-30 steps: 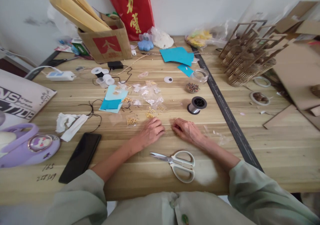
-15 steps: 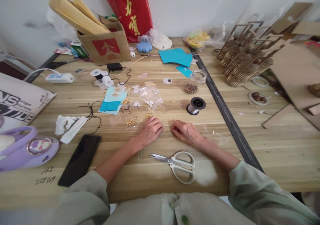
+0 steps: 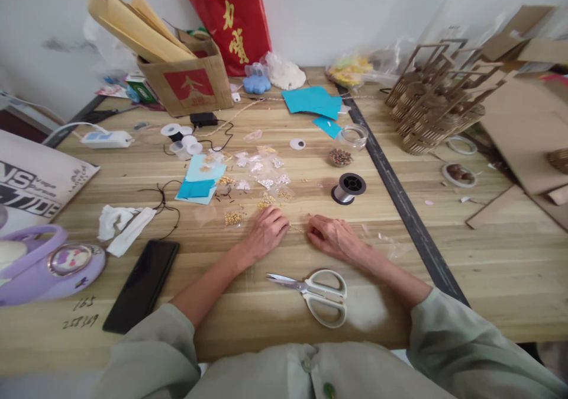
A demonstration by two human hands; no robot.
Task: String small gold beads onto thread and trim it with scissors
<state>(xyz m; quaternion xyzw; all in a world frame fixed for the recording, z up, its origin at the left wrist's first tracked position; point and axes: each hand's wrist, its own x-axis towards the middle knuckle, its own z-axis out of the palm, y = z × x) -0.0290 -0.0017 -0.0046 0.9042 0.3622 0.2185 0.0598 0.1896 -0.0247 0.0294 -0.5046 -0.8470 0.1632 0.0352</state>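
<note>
My left hand [image 3: 267,231] rests on the wooden table with its fingers closed on one end of a thin gold chain [image 3: 296,228]. The chain runs across a small gap toward my right hand [image 3: 327,233], whose fingers are curled together; what they pinch is hidden. Small gold beads [image 3: 233,217] lie left of my left hand, and more gold pieces [image 3: 266,200] lie just beyond it. White-handled scissors [image 3: 326,297] lie nearer my body, blades toward the left. A spool of clear thread [image 3: 348,188] stands beyond my right hand.
A black phone [image 3: 142,285] and a purple object [image 3: 53,263] lie at left. Blue sheets [image 3: 197,180] and small clear bags [image 3: 266,168] are farther in. A cardboard box [image 3: 190,85] stands at the back; wooden baskets [image 3: 426,103] stand at right beyond a black strip [image 3: 394,186].
My right hand has shifted slightly to the right, widening the gap between my hands. More of the gold chain shows. My left hand has hardly moved.
</note>
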